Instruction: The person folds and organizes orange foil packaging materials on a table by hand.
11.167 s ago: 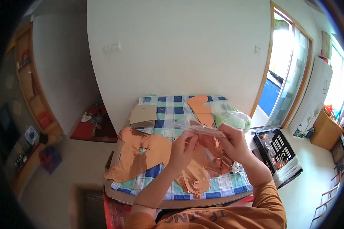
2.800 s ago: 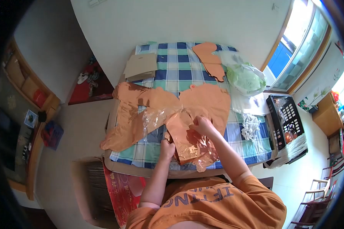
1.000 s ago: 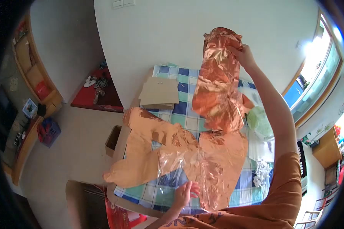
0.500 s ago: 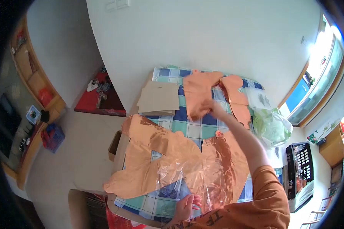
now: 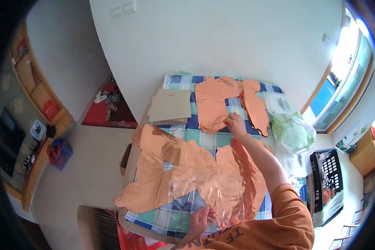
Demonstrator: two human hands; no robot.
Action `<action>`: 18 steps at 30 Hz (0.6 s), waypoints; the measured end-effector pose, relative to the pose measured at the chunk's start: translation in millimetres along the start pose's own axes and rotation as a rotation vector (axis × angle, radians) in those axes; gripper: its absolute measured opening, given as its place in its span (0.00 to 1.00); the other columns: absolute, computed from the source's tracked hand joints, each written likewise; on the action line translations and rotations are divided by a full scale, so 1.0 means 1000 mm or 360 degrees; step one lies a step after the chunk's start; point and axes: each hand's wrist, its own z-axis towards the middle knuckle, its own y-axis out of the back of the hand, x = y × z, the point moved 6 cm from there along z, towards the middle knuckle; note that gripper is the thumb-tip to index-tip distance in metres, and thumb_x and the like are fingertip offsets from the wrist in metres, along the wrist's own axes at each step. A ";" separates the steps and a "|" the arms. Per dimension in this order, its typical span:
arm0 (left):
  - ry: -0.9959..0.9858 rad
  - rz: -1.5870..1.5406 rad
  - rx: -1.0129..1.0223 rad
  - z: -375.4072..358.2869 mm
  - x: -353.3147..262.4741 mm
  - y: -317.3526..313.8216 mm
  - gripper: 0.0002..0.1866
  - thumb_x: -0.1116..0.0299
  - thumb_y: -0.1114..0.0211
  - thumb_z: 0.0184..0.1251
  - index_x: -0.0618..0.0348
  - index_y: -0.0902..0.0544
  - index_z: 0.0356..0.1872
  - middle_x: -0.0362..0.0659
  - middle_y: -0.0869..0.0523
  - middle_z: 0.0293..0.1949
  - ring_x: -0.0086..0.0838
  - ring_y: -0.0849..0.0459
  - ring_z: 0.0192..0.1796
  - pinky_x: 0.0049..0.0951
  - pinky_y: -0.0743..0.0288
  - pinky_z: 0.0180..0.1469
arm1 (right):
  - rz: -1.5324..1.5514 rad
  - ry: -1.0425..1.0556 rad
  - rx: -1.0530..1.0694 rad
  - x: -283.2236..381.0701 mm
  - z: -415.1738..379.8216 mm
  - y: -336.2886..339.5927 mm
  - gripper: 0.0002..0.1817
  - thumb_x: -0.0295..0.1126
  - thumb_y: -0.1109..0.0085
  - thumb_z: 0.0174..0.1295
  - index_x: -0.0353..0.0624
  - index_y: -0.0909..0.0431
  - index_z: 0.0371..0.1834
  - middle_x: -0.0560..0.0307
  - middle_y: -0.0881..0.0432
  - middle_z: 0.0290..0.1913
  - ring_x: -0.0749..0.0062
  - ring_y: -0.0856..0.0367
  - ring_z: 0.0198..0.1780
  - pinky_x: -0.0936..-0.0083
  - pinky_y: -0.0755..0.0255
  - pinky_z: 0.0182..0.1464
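Fingers of the right hand (image 5: 235, 123) are lying fairly flat and loosely spread on the near edge of a rose-gold foil balloon (image 5: 214, 104) spread at the far end of the table (image 5: 183, 135), pressing it down rather than pinching it. Judging from this, the step in hand is laying that foil shape out flat beside another foil piece (image 5: 255, 109) just to its right. The left hand (image 5: 199, 221) is resting at the near table edge, its fingers curled onto a clear plastic wrapper (image 5: 196, 192); whether they are actually pinching the film I cannot tell. That wrapper is lying over two more flattened foil shapes (image 5: 162, 166) spread across the checked cloth. The next move seems to call for smoothing the far balloon, then lifting the hand away lightly so the thin foil is not dragged. A cardboard sheet (image 5: 171, 106) is lying to the left of it, and a greenish plastic bag (image 5: 293, 131) is sitting at the right table edge.
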 end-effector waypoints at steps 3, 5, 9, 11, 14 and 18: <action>-0.0010 -0.0021 0.0007 0.000 0.000 0.001 0.19 0.61 0.53 0.79 0.70 0.22 0.47 0.48 0.16 0.38 0.29 0.14 0.37 0.25 0.18 0.37 | -0.0042 -0.0008 0.0222 -0.003 -0.001 -0.002 0.16 0.23 0.39 0.49 0.50 0.18 0.42 0.60 0.24 0.36 0.61 0.25 0.44 0.63 0.32 0.48; -0.0040 -0.0029 0.0002 0.002 0.003 0.002 0.19 0.61 0.52 0.79 0.70 0.22 0.47 0.48 0.16 0.37 0.28 0.14 0.36 0.25 0.18 0.36 | -0.0144 -0.0067 0.0497 -0.013 -0.005 -0.015 0.18 0.23 0.40 0.50 0.50 0.19 0.47 0.60 0.23 0.38 0.62 0.25 0.46 0.61 0.33 0.51; -0.0091 0.0002 0.0005 0.002 0.001 0.000 0.17 0.62 0.51 0.78 0.68 0.21 0.46 0.45 0.16 0.35 0.27 0.14 0.35 0.25 0.18 0.36 | -0.0245 -0.0225 0.0533 -0.001 -0.001 -0.003 0.25 0.23 0.41 0.52 0.52 0.25 0.56 0.56 0.23 0.47 0.58 0.26 0.53 0.58 0.34 0.55; -0.0117 0.0036 -0.0003 0.001 -0.002 -0.001 0.16 0.62 0.49 0.78 0.67 0.21 0.46 0.44 0.15 0.35 0.25 0.15 0.34 0.24 0.18 0.36 | -0.0218 -0.0370 0.0530 0.009 -0.003 0.006 0.28 0.22 0.41 0.51 0.51 0.27 0.59 0.52 0.24 0.52 0.54 0.27 0.57 0.57 0.34 0.57; -0.0194 0.0043 0.0020 0.002 -0.001 -0.002 0.11 0.66 0.43 0.74 0.65 0.20 0.45 0.44 0.15 0.35 0.28 0.14 0.33 0.24 0.20 0.34 | 0.0195 -0.0409 0.0525 0.030 -0.020 0.016 0.25 0.23 0.41 0.53 0.50 0.26 0.57 0.48 0.26 0.57 0.50 0.31 0.62 0.55 0.35 0.61; -0.1284 0.1319 -0.0207 -0.041 -0.057 -0.014 0.12 0.74 0.32 0.59 0.60 0.19 0.44 0.48 0.15 0.39 0.43 0.15 0.43 0.37 0.22 0.46 | 0.0515 -0.0236 0.0623 0.125 -0.059 0.084 0.19 0.25 0.41 0.57 0.47 0.25 0.54 0.47 0.28 0.61 0.47 0.32 0.63 0.59 0.34 0.63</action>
